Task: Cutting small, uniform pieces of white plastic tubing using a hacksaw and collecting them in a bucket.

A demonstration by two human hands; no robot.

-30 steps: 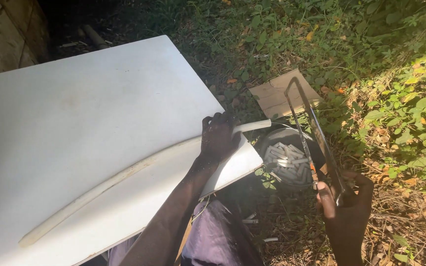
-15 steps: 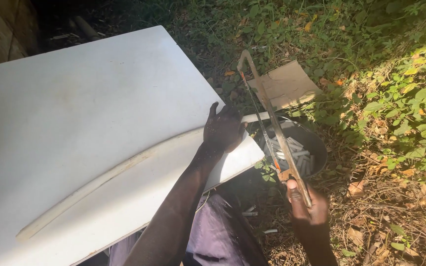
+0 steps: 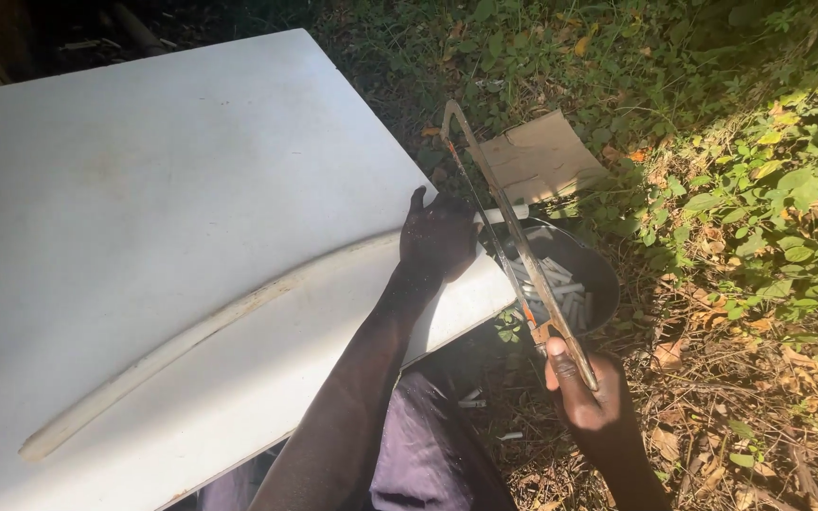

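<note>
A long, curved white pipe lies across a large white board. My left hand presses down on the pipe near its right end, at the board's edge. My right hand grips the handle of a rusty hacksaw, whose frame runs up and left with the blade beside the pipe's overhanging end. Below that end a dark round pan holds several short white pipe pieces.
A piece of brown cardboard lies on the ground behind the pan. Green plants and dry leaves cover the ground to the right. My purple-clad legs are under the board's near edge.
My right hand has swung the hacksaw left, from out over the grass to beside the pipe's end. My left hand stays on the pipe.
</note>
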